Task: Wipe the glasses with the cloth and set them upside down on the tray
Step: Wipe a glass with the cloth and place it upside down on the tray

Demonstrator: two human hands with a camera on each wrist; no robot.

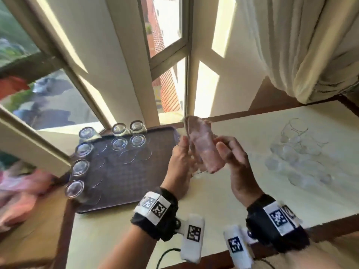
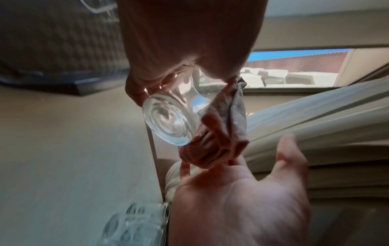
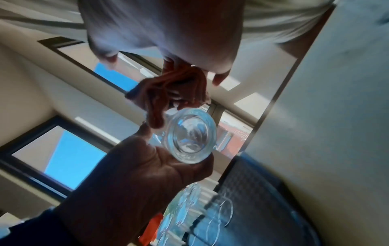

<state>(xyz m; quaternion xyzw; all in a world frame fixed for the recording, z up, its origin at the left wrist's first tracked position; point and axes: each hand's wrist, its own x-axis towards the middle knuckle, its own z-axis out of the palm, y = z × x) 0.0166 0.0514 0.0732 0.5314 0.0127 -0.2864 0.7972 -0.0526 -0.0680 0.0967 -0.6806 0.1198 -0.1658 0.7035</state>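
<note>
Now eight glasses (image 1: 119,144) upturned on tray (image 1: 124,183); left hand (image 1: 181,162) grips one glass (image 2: 168,121), right hand (image 1: 236,160) pinches cloth (image 1: 204,146); maybe eight unwiped.

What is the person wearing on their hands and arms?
Nothing covers the left hand or the right hand, and no sleeves show. Each wrist wears a black band with white blocks bearing black-and-white square codes. A white camera box hangs under each wrist, trailing a thin dark cable.

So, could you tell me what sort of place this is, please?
Probably a room in a home or hotel: a table stands against tall windows with a pale curtain, high above the street outside.
</note>
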